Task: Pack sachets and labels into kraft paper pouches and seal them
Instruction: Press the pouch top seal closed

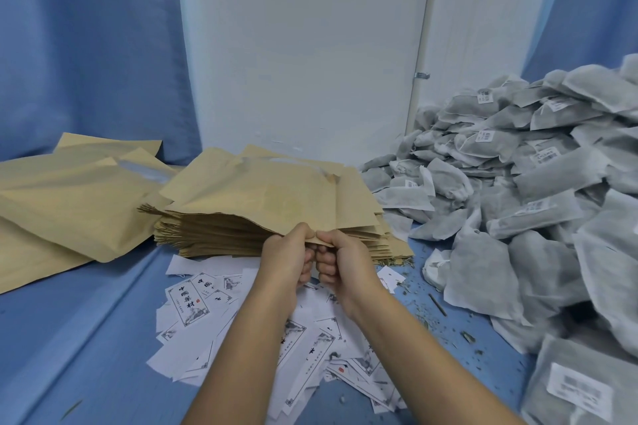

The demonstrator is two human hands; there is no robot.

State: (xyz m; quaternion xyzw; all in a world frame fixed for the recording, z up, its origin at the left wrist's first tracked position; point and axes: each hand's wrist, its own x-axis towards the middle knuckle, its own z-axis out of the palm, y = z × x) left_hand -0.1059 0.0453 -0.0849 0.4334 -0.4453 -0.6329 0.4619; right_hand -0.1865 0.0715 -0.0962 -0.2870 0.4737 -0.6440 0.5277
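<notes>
A thick stack of flat kraft paper pouches [241, 217] lies in the middle of the blue cloth. My left hand [288, 255] and my right hand [340, 259] meet at the near edge of the top pouch [276, 197], each pinching that edge between thumb and curled fingers, knuckles almost touching. Below my forearms spreads a loose heap of white printed labels [193, 300]. On the right rises a large pile of grey mesh sachets [518, 183], some with barcode stickers.
More kraft pouches [69, 200], larger and puffed, lie at the left. Dried herb crumbs [445, 314] are scattered on the blue cloth [86, 338] between labels and sachets. A white panel [303, 45] and blue curtains stand behind.
</notes>
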